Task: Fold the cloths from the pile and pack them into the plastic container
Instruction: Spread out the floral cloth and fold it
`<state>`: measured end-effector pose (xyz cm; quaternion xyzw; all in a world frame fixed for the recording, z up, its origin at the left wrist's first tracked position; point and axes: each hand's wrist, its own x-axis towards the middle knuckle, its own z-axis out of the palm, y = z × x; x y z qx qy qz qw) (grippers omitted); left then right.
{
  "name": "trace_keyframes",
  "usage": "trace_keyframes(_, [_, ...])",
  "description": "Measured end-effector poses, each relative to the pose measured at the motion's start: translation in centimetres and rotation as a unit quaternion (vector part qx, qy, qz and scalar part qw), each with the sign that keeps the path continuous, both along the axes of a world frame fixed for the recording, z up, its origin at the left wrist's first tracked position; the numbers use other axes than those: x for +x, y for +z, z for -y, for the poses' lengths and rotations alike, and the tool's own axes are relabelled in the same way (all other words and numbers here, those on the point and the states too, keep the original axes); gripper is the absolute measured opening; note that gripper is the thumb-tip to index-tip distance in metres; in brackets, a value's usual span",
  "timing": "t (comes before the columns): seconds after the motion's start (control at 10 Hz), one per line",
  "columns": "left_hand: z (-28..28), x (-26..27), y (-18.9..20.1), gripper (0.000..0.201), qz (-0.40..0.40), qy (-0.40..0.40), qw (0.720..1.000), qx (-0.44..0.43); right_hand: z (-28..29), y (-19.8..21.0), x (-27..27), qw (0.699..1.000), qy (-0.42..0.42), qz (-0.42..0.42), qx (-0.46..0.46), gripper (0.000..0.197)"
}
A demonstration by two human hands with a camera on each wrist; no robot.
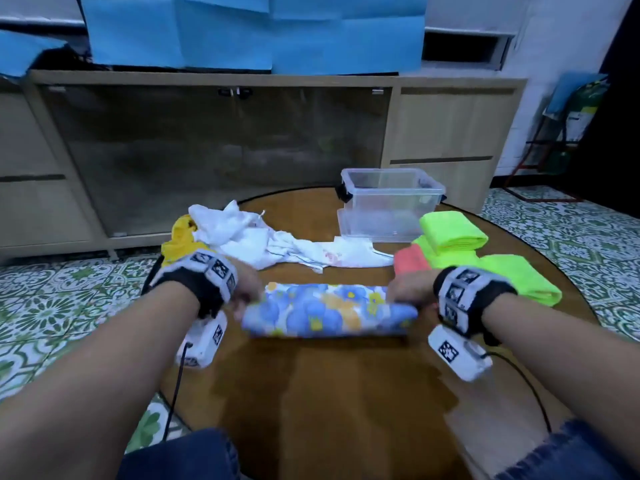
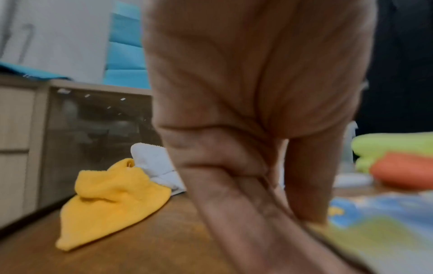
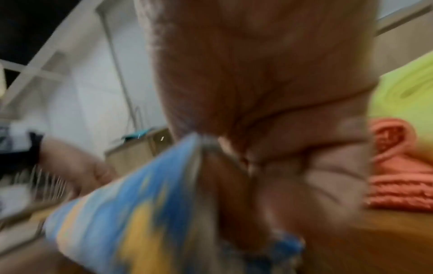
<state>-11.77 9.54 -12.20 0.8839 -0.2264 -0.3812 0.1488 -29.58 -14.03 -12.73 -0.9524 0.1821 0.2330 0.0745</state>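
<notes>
- The step in hand looks like a fold of the flowered cloth [image 1: 327, 311], which lies across the near middle of the round table [image 1: 346, 393] as a long band.
- The left hand [image 1: 246, 295] holds the cloth's left end; in the left wrist view the fingers [image 2: 236, 204] are curled down on it, though blur hides the exact grip.
- The right hand [image 1: 408, 294] pinches the right end, with the fabric gathered to a point between thumb and fingers in the right wrist view.
- To fold well, the person should probably keep both ends level and taut, lay edge on edge, then smooth the crease flat.
- The plastic container [image 1: 391, 206] stands at the far side of the table, open, with nothing visible inside, so packing seems not yet begun.
- Folded green cloths [image 1: 453, 233] and a folded pink cloth [image 1: 412, 259] sit just beside the right hand, near the container.
- The unfolded pile, a white cloth [image 1: 249, 237] and a yellow cloth [image 2: 110, 200], lies behind the left hand.
- Crowding on both sides could catch the ends of the flowered cloth; the near table gives more room.
</notes>
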Motion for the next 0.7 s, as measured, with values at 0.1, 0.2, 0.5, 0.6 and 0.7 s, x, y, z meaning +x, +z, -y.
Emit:
trace_keyframes(0.1, [-0.3, 1.0, -1.5, 0.014, -0.008, -0.005, 0.996, 0.092, -2.1, -0.3, -0.7, 0.996, -0.081, -0.016, 0.02, 0.005])
trace_keyframes(0.2, [0.3, 1.5, -2.0, 0.013, 0.154, -0.123, 0.969, 0.151, -1.3, 0.2, 0.7, 0.999, -0.017, 0.023, -0.043, 0.007])
trace_keyframes(0.5, [4.1, 1.2, -3.4, 0.043, 0.284, -0.193, 0.937, 0.065, 0.4, -2.3, 3.2, 0.989, 0.05, 0.09, -0.109, 0.033])
trace_keyframes(0.6, [4.6, 1.1, -4.1, 0.044, 0.293, -0.217, 0.927, 0.084, 0.5, -3.3, 3.6, 0.99, 0.063, 0.08, -0.1, 0.031])
trace_keyframes(0.7, [4.5, 0.8, -3.5, 0.025, 0.298, -0.204, 0.928, 0.092, 0.7, -3.0, 3.5, 0.989, 0.055, 0.084, -0.105, 0.039])
